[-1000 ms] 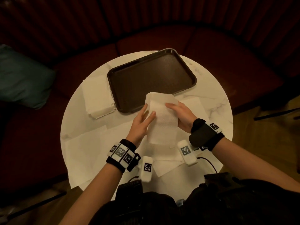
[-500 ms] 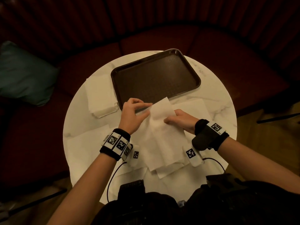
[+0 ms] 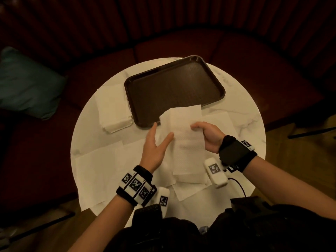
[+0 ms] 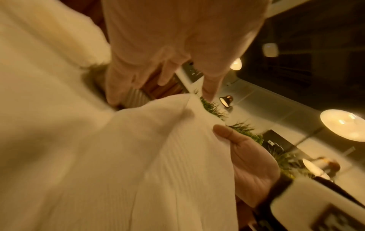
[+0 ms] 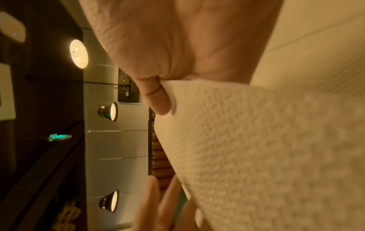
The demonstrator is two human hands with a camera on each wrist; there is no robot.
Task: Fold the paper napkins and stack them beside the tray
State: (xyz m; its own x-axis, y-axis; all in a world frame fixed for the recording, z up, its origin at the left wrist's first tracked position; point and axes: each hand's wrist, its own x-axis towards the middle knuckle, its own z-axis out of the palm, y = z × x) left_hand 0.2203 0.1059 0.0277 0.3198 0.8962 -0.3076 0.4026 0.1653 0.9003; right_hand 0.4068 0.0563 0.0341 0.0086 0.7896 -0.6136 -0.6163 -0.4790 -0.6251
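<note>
A white paper napkin (image 3: 183,140) is held up over the table's middle, its far edge overlapping the brown tray (image 3: 174,90). My right hand (image 3: 203,131) pinches its right edge between thumb and fingers; the right wrist view shows the napkin (image 5: 256,140) tucked under the thumb. With fingers straight and spread, my left hand (image 3: 160,137) lies against the napkin's left side. In the left wrist view the napkin (image 4: 118,156) fills the frame. A stack of folded napkins (image 3: 113,108) lies left of the tray.
Several unfolded napkins (image 3: 98,171) lie spread over the near half of the round marble table (image 3: 243,113). A dark red bench curves behind the table, with a teal cushion (image 3: 27,84) at the left.
My left hand let go of the napkin's far corner and dropped back, fingers now straight along the left side. The napkin went from a loose sheet to a narrower folded strip.
</note>
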